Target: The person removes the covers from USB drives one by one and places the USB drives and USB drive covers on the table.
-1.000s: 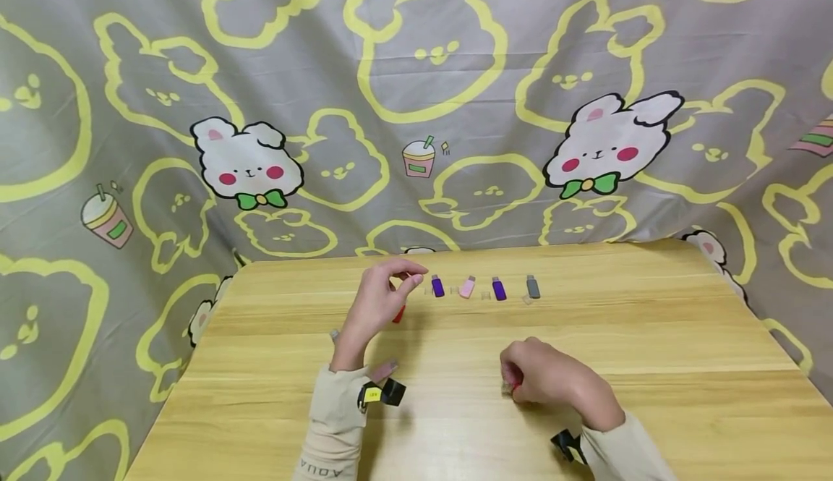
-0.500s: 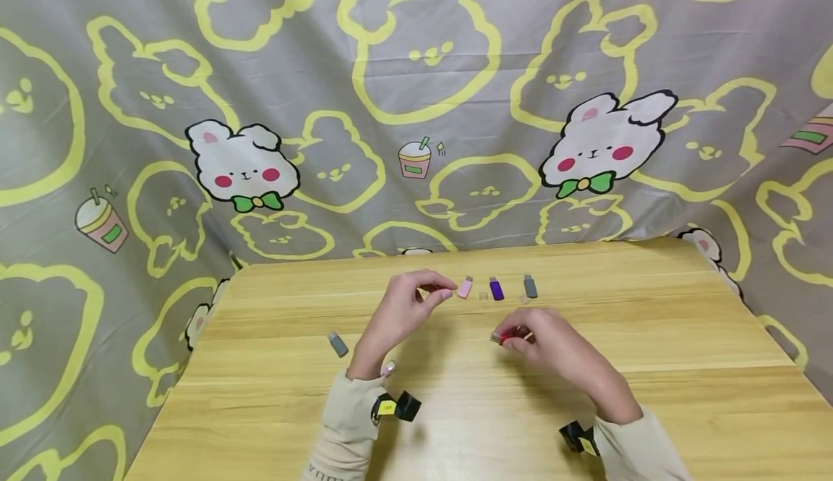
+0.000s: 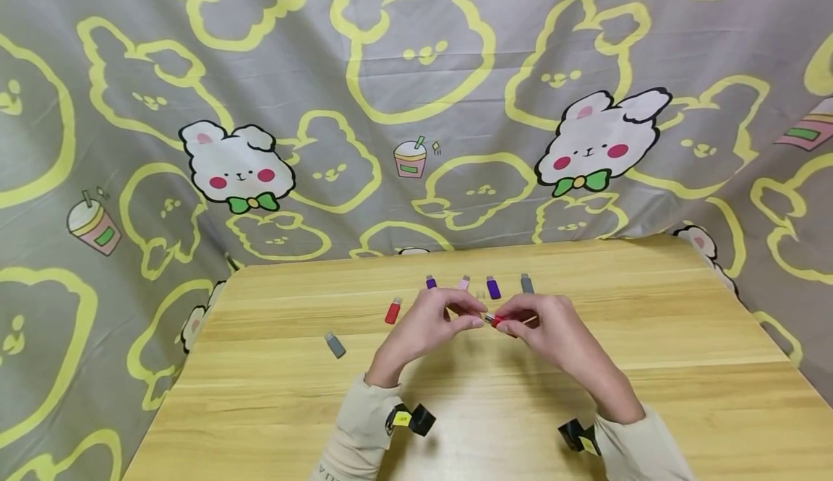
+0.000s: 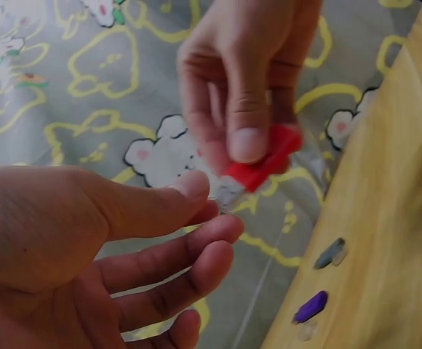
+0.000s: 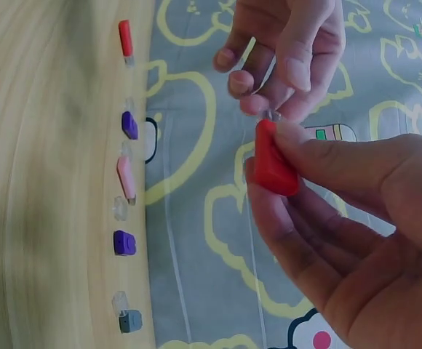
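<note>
My right hand [image 3: 549,329] pinches a red USB stick [image 5: 273,160] between thumb and fingers, above the middle of the table. A clear cap [image 4: 229,193] covers the stick's metal plug, which points at my left hand [image 3: 432,322]. The left thumb and index fingertips pinch the end of this cap, while the other left fingers are loosely spread. Behind the hands stand a purple USB stick [image 3: 493,288], a pink one [image 3: 465,281] and a grey one [image 3: 527,283], in a row with another purple stick [image 3: 431,282].
A second red stick [image 3: 393,311] lies left of the row, and a grey stick [image 3: 335,345] lies nearer on the left. Small clear caps [image 5: 120,209] lie beside sticks in the row. A patterned curtain [image 3: 455,105] hangs behind the wooden table [image 3: 260,394].
My right hand has lifted the red stick from the near right toward the middle. The left hand has moved right, and its fingertips now meet the stick's capped end.
</note>
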The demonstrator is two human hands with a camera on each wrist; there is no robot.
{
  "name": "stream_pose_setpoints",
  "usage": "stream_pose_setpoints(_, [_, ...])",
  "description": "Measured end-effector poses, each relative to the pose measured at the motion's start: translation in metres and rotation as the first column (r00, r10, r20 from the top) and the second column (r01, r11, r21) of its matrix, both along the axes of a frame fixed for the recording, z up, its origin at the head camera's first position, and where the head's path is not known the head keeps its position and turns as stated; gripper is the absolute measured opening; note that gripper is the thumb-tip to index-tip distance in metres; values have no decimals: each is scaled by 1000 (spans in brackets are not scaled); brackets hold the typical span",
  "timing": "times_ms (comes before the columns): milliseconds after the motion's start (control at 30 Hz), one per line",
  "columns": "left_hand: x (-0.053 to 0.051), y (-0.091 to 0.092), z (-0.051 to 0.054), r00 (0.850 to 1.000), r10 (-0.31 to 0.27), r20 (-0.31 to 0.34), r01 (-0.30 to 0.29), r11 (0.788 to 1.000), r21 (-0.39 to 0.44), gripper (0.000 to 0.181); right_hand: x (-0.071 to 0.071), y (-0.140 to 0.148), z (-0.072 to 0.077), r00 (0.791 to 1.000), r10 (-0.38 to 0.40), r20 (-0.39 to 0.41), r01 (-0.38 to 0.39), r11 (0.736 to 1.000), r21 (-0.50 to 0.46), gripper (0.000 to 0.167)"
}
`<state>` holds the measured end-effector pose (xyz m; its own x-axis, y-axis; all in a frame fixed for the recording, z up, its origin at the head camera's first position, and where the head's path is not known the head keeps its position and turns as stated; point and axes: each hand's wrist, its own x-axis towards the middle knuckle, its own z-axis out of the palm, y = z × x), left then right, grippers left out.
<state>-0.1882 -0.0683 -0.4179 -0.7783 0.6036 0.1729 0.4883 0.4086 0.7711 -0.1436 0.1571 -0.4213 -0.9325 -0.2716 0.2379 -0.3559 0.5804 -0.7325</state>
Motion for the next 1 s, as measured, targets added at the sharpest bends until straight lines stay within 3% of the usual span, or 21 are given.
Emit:
stream_pose_setpoints(200, [1, 4, -3, 999, 35, 2, -35, 999, 28, 5, 0, -5, 0, 998, -22, -61, 20, 999, -41, 10])
stream_pose_setpoints(333, [2, 6, -5, 1000, 24, 4, -24, 999, 46, 4, 1, -8, 0, 997, -26, -76, 22, 999, -47, 12])
stream_pose_setpoints(767, [0, 5, -7, 999, 39, 21, -40, 998, 52, 5, -1, -8, 0, 999, 19, -42, -20, 999, -33, 12])
stream_pose_setpoints(1000, [-4, 1, -5, 996, 52, 69, -55, 997, 47, 7, -1, -8, 0, 999, 33, -31, -34, 999, -32, 12])
